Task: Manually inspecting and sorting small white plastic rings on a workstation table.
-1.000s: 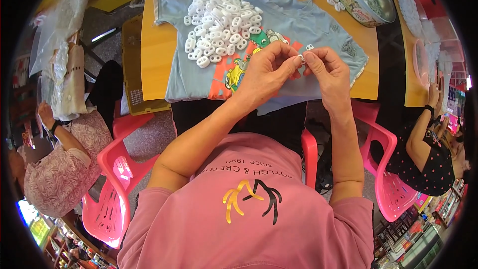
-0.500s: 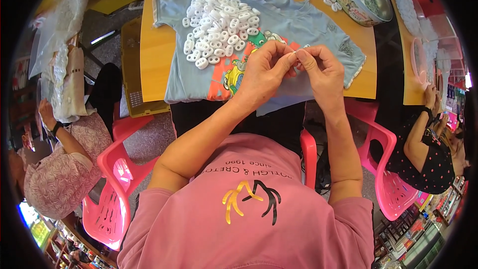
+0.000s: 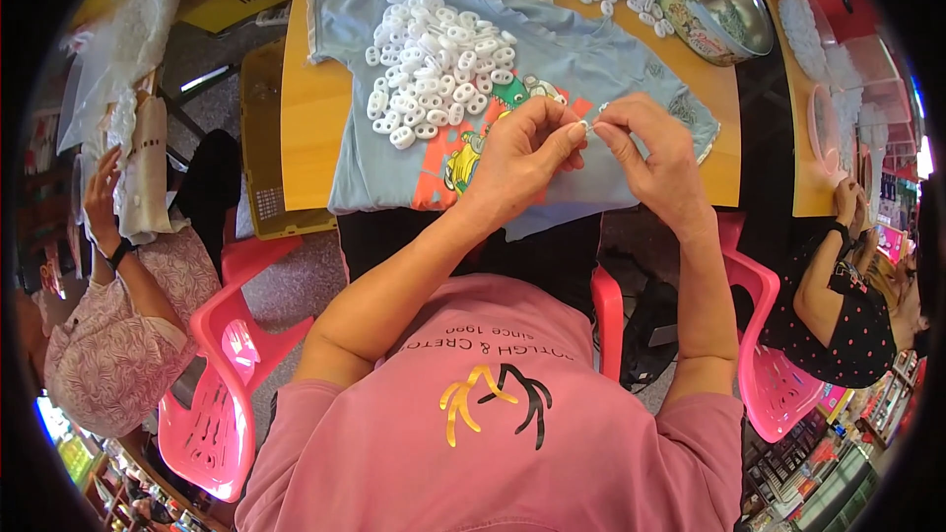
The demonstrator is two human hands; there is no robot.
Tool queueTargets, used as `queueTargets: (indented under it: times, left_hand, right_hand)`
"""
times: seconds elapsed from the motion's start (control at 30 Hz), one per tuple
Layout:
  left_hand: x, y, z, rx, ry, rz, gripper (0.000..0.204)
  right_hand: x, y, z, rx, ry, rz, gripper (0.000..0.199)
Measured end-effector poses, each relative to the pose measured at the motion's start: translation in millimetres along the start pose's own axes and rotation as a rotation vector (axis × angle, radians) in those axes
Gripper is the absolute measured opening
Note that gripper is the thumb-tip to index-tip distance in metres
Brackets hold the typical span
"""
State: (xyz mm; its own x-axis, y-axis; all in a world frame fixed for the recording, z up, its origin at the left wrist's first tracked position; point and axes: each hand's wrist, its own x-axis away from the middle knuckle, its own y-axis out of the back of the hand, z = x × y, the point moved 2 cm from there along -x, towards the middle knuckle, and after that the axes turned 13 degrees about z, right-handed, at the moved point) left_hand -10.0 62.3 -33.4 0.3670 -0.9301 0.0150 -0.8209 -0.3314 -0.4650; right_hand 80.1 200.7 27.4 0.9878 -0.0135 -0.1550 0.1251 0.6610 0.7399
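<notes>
Forearms slanting in over near edge of table [image 3: 313, 153], left hand [image 3: 527, 156] pinching small white piece [image 3: 586, 125] above grey-blue shirt [image 3: 616, 54], right of mid-table, right hand [image 3: 658, 153] bent inward, fingertips just beside piece, grip not discernible.

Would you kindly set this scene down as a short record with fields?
Left hand: thumb and fingers pinched at a small white piece
Right hand: fingertips close to that piece; contact unclear
Work surface: light-blue T-shirt spread on a yellow-brown table
On shirt: heap of white two-holed pieces
Far right corner: round metal tin
</notes>
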Motion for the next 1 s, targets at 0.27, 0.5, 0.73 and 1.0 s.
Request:
queueTargets:
  times: [0.27,0.5,0.73,1.0]
  left_hand:
    - [2.0,0.0,-0.4,-0.033,0.040,0.019,0.016]
    - [1.0,0.5,1.0,-0.030,0.054,0.005,0.015]
    - [1.4,4.3,3.2,-0.032,0.017,0.008,0.014]
    - [1.5,4.1,0.6,-0.023,-0.010,0.000,0.016]
  right_hand:
    - [-0.2,-1.8,-0.2,0.092,0.025,0.151,0.007]
    - [-1.1,-6.0,-2.2,0.005,0.031,0.137,0.005]
    - [-2.2,-13.7,-2.6,-0.071,0.071,0.060,0.006]
    - [-6.9,-2.7,-13.6,-0.260,-0.063,0.118,0.006]
